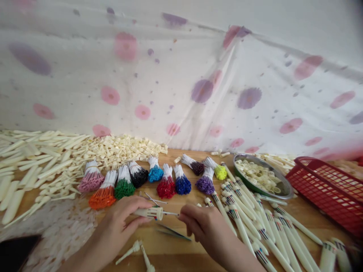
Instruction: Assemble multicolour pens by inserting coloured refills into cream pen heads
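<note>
While the left hand wraps its fingers closed around a short cream plastic pen barrel, it holds that barrel level just above the wooden desk, open end turned to the right. I take it this keeps the mouth in line with the thin white refill rod that the right hand pinches between closed fingertips, its tip right at the barrel's opening. Both hands sit low and close together at the near edge, probably for steadiness with such slim parts. A fan of banded refill bundles lies within easy reach beyond them, seemingly sorted by tip colour so each can be picked at a glance: pink, orange, green, black, light blue, red, dark blue, violet and yellow-green. A heap of long cream pens with striped collars lies on the right, next to the right hand. Behind them stand a round metal bowl of small cream clips and a red plastic mesh basket. Loose cream plastic shells spread across the left. A dark pair of tweezers lies on the desk under the hands. A flower-printed cloth hangs behind. I can read no brand, label or lettering anywhere; the pens' collars show only coloured stripes.
</note>
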Demonstrator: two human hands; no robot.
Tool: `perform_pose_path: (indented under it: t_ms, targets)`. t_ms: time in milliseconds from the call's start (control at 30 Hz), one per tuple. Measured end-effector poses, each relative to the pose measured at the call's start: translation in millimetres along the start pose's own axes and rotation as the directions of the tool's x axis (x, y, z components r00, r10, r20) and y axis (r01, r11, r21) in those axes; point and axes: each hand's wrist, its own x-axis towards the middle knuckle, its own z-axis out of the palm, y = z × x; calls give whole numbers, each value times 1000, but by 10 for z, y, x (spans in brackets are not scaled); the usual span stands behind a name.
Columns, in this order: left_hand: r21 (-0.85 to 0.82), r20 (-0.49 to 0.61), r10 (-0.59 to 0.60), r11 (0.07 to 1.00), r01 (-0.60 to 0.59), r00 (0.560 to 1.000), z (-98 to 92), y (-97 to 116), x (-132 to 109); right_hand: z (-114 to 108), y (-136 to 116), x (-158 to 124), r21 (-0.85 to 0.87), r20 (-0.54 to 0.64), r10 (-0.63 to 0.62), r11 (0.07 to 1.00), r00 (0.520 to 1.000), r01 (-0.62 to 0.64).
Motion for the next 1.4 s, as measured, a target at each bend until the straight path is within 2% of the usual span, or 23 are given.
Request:
perform_pose_path:
  t_ms: [200,333,567,700,867,967,1067,1200,1400]
  targets:
    - [19,22,-49,999,49,999,18,5,13,57,-71,8,-224,-139,-214,958,967,180]
    - [25,17,-18,1000,18,1000,18,4,6,49,-97,18,-319,-199,-313,917,929,240]
    - [55,-16,95,994,-94,995,57,48,-15,148,-84,33,-365,-211,-349,895,913,257]
    - [51,-37,145,988,-143,989,121,86,-18,281,-126,48,-322,-156,-367,897,917,304]
    - [47,-56,91,995,-89,994,115,82,-6,292,-156,4,-112,-163,-277,959,947,261]
    - [10,-18,35,999,-35,999,88,73,-5,210,-138,-25,49,-154,-223,971,962,233]
    - [-33,21,-16,999,17,1000,74,74,-7,113,-122,-23,193,-130,-120,971,984,143]
    - [-50,23,-48,998,49,999,81,70,-10,46,-139,-2,260,-110,-39,963,993,67]
    - [-69,-19,-48,997,47,999,107,60,-20,102,-197,-4,327,-130,20,945,991,24]
